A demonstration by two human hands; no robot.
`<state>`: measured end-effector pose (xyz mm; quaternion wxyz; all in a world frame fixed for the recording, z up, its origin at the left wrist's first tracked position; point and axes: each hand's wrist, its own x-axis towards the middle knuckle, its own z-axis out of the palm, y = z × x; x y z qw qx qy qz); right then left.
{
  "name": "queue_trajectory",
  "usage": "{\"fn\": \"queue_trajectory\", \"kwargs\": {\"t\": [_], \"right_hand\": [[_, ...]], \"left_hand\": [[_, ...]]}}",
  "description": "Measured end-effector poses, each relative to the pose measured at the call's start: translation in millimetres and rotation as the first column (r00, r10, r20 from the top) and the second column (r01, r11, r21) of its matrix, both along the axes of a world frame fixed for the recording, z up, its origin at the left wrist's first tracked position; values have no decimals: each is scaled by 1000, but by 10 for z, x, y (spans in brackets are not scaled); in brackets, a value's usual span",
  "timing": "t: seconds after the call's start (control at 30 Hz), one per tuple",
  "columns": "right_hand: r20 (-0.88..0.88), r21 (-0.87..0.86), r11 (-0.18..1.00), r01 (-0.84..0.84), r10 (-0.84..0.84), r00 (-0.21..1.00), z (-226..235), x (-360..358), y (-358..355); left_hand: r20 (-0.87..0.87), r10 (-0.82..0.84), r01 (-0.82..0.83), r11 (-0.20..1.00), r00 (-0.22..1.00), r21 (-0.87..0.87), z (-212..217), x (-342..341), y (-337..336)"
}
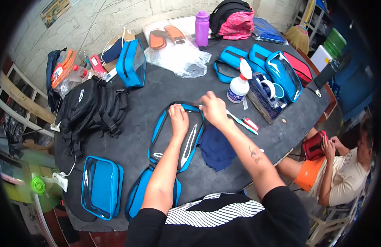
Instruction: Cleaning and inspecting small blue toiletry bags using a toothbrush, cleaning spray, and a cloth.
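In front of me a blue zip pouch (154, 139) with a clear plastic window and dark zipper edging lies opened out on the black table. Its other half (140, 193) is nearer to me, partly under my left forearm. My left hand (179, 120) rests over the clear window, its fingers closed on the pouch's far rim. At the far right corner of that rim is my right hand (213, 108), fingers pinched; a small thing seems to be between them, too small to name. A dark blue cloth (216, 148) lies just right of the pouch.
Right of my hands stand a spray bottle (238, 87), toothbrush (243, 122) and clear box (266, 105). Blue pouches (284, 78) sit behind; another (102, 187) is near left. A black backpack (94, 107) lies left, a purple bottle (202, 31) far back. Another person (342, 175) sits right.
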<state>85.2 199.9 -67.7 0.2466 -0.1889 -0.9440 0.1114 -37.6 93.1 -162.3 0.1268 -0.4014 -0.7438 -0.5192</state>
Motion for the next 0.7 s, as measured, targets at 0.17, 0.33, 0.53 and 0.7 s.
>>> {"fn": "queue_trajectory", "kwargs": {"t": [0.17,0.33,0.53,0.7], "right_hand": [[-101,-69,902,425,-430,897,-346,846,42],[-127,-17,962,273,-273,954,-346,1431,-310],[149,89,957,276,-287,946,-1021,1312,-387],[290,-385,898,214,-103,951,-298,1245,-324]], "left_hand": [[226,-36,36,999,973,8,23,-189,-68],[-38,-245,248,950,969,192,990,748,181],[-71,-768,732,631,637,-259,1644,1650,-217],[-229,-10,-82,918,973,-387,1349,421,-1058]]}}
